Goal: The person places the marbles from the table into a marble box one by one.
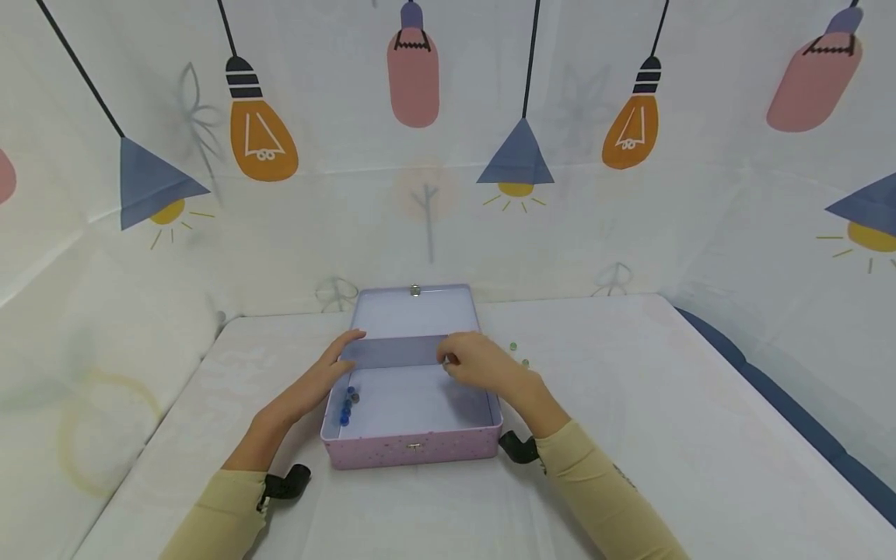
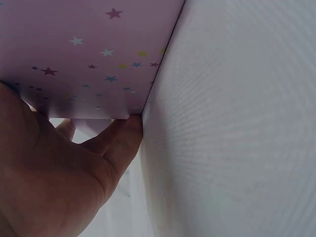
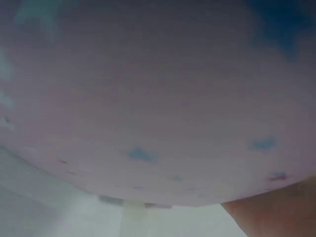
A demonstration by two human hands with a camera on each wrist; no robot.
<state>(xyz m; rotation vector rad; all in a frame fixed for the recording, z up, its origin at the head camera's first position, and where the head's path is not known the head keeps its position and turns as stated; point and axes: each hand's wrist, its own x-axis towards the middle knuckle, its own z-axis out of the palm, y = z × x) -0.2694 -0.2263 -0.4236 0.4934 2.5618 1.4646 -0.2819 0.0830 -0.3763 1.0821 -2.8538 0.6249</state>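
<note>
An open pink box (image 1: 413,446) with stars on its outside stands on the white table, its lid (image 1: 414,311) raised at the back. Several blue beads (image 1: 346,411) and a greyish one (image 1: 355,397) lie inside along the left wall. My left hand (image 1: 306,389) grips the box's left side near the back corner; in the left wrist view the hand (image 2: 64,168) touches the starred wall (image 2: 94,54). Over the box's right rear part, my right hand (image 1: 486,367) pinches a small bead, partly hidden by the fingers. The right wrist view shows mostly the blurred starred wall (image 3: 148,108).
Two green beads (image 1: 513,346) lie on the white tabletop (image 1: 616,389) right of the lid, near my right hand. Behind hangs a white cloth (image 1: 336,225) printed with lamps and bulbs. Dark blue padding (image 1: 791,404) runs along the right edge.
</note>
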